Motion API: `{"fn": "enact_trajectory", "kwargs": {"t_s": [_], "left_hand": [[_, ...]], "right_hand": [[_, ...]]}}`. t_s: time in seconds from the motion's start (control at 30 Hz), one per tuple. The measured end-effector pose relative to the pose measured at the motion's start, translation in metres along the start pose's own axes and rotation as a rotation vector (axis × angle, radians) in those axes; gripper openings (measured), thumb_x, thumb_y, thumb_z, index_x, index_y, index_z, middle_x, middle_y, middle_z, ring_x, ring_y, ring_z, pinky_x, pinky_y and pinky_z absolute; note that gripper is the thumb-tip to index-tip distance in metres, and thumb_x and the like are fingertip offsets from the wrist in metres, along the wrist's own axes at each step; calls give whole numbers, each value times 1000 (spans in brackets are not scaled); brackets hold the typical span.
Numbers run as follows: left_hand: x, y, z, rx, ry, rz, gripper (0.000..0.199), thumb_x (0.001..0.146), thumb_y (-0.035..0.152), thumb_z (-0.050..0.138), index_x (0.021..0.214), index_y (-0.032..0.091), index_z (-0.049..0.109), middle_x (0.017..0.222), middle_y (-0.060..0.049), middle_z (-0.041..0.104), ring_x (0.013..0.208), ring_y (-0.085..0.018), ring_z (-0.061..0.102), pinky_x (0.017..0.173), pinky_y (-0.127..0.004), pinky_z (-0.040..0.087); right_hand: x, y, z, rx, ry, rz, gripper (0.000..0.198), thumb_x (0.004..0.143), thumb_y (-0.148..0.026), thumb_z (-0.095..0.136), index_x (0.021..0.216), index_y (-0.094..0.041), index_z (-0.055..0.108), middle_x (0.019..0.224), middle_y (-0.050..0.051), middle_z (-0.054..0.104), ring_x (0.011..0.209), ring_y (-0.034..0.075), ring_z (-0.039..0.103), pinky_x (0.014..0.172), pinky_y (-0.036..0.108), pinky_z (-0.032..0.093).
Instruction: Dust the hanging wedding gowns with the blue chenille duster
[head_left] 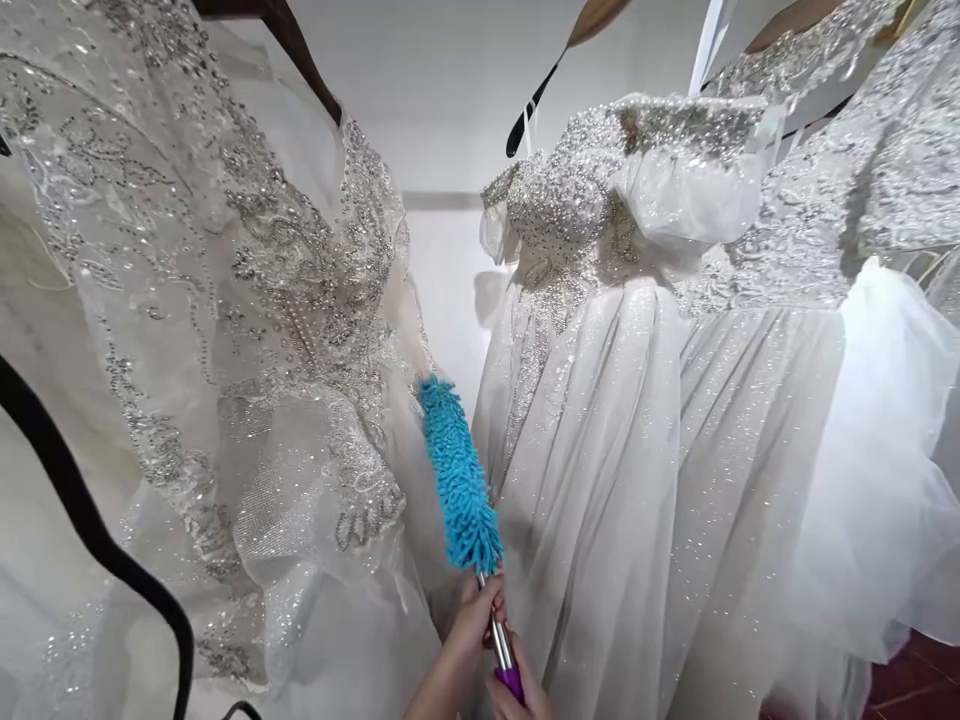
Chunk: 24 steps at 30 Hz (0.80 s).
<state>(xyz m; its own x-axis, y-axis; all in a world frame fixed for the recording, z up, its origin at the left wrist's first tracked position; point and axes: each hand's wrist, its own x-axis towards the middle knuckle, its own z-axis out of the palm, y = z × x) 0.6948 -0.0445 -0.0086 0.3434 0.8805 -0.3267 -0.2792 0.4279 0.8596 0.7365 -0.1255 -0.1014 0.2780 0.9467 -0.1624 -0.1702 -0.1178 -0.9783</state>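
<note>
A duster (pixel 459 470) with a blue shaggy head, a silver shaft and a purple handle slants up and left at the lower middle of the view. My left hand (pixel 478 608) is closed round its metal shaft, just below the blue head. Lower down, my right hand (pixel 526 692) grips the purple handle, partly cut off by the bottom edge. The blue head lies in the gap between a beaded white gown (pixel 307 280) on the left and a sparkling white gown (pixel 592 370) on the right. Its tip is at the left gown's side; whether they touch I cannot tell.
More white gowns hang at the right, one with a bright tulle piece (pixel 862 450). Dark wooden hangers (pixel 300 55) hold the gowns before a white wall (pixel 442 100). A black curved strap or cable (pixel 97 530) crosses the lower left. Dark red floor (pixel 911 675) shows at bottom right.
</note>
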Motion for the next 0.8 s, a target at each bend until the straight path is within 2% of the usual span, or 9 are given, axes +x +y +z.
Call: {"fn": "enact_trajectory", "kwargs": {"t_s": [0.07, 0.17, 0.3, 0.4, 0.53, 0.67, 0.73, 0.8], "left_hand": [[-3, -12, 17, 15, -10, -21, 28, 61, 41, 65, 68, 22, 46, 44, 10, 38, 36, -6, 34, 42, -22, 28], [-7, -7, 40, 32, -10, 11, 27, 62, 41, 65, 72, 23, 48, 43, 11, 40, 36, -7, 35, 42, -22, 29], [-6, 21, 53, 46, -20, 112, 28, 64, 42, 65, 69, 21, 47, 40, 10, 39, 35, -7, 35, 40, -21, 25], [0, 27, 48, -4, -5, 182, 29, 64, 43, 64, 72, 21, 47, 43, 12, 36, 36, -4, 30, 41, -19, 26], [7, 1, 43, -56, 65, 194, 30, 64, 41, 63, 77, 20, 45, 47, 13, 33, 37, -3, 26, 41, -18, 27], [10, -30, 61, -58, 107, 155, 30, 63, 39, 62, 75, 20, 43, 47, 13, 36, 37, -3, 29, 40, -17, 28], [10, -31, 75, -46, 100, 159, 28, 63, 38, 62, 72, 21, 42, 46, 13, 38, 37, -3, 31, 40, -17, 30], [11, -20, 86, -28, 90, 182, 27, 64, 37, 62, 70, 21, 41, 45, 13, 39, 36, -4, 32, 40, -18, 31]], "right_hand": [[-5, 4, -21, 11, 25, 53, 100, 61, -70, 51, 133, -9, 21, 39, -12, 37, 32, 8, 31, 34, 22, 24], [-9, -17, -40, -6, -36, 65, 98, 64, -70, 47, 135, -9, 16, 37, -12, 35, 31, 8, 28, 33, 22, 22], [-7, -69, -43, -82, -178, 40, 95, 70, -64, 45, 137, -8, 6, 40, -13, 33, 30, 7, 26, 30, 20, 22], [-2, -91, -39, -109, -239, -1, 88, 72, -62, 46, 136, -10, 14, 44, -12, 35, 31, 7, 30, 29, 20, 25], [1, -77, -46, -98, -297, 55, 78, 71, -61, 48, 129, -14, 28, 43, -12, 34, 30, 6, 29, 28, 19, 24], [0, -52, -72, -80, -249, 108, 92, 70, -63, 47, 134, -6, 15, 37, -14, 33, 29, 7, 25, 28, 19, 19], [-1, -53, -83, -65, -231, 100, 92, 71, -62, 47, 135, -7, 12, 38, -13, 35, 29, 6, 24, 28, 19, 18], [0, -66, -87, -50, -223, 68, 89, 72, -62, 47, 136, -9, 14, 40, -12, 36, 29, 7, 25, 27, 19, 20]]}}
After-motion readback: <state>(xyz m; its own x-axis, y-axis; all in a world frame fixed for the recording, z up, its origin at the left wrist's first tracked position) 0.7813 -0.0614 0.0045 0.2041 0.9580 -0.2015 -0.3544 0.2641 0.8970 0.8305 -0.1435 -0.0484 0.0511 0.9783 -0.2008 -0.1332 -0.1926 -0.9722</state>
